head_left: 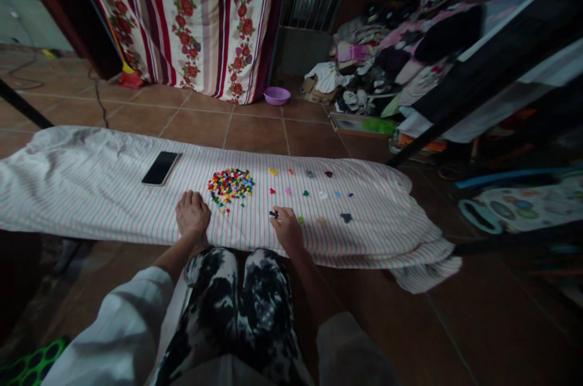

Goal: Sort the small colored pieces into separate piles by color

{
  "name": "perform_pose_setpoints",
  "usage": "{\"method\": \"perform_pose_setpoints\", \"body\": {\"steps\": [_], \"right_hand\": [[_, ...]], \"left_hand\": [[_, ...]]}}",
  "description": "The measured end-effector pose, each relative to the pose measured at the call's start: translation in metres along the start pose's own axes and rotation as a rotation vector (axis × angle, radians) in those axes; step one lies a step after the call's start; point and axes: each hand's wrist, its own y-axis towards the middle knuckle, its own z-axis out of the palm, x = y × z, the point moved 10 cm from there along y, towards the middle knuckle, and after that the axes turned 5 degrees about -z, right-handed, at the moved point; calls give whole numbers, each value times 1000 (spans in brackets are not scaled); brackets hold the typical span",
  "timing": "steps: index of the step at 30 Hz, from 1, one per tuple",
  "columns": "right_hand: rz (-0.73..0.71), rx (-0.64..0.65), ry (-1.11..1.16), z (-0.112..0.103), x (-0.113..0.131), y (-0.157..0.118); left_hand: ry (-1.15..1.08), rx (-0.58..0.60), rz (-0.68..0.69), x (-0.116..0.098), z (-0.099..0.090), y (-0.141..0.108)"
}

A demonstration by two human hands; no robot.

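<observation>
On the striped cloth (pixel 136 216), my left hand (pixel 193 214) rests with its fingers curled under, left of a heap of small multicoloured plastic pieces (pixel 231 184); nothing shows in it. My right hand (pixel 288 228) is closed in a pinch at small black pieces (pixel 273 214), right of the heap. Small groups sorted by colour lie further right, among them yellow pieces (pixel 273 172), grey pieces (pixel 310 173), brown pieces (pixel 328 174), dark green pieces (pixel 305 193), white pieces (pixel 323 195) and dark grey pieces (pixel 346 217). Light green pieces (pixel 300 220) sit just beside my right hand.
A dark-screened phone (pixel 161 168) lies at the left on the cloth. Beyond are a floral curtain (pixel 209 22), a purple basin (pixel 277 95) on the tiled floor and a large pile of clothes (pixel 387 52). Dark metal bars (pixel 432 131) stand at the right.
</observation>
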Motion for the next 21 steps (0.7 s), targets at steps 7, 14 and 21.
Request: {"method": "perform_pose_setpoints", "body": {"steps": [7, 14, 21], "right_hand": [[-40, 55, -97, 1, 9, 6], [-66, 2, -110, 0, 9, 7], [-86, -45, -118, -1, 12, 7]], "left_hand": [[-15, 7, -3, 0, -1, 1], [-30, 12, -4, 0, -1, 0], [-30, 16, -11, 0, -1, -1]]}}
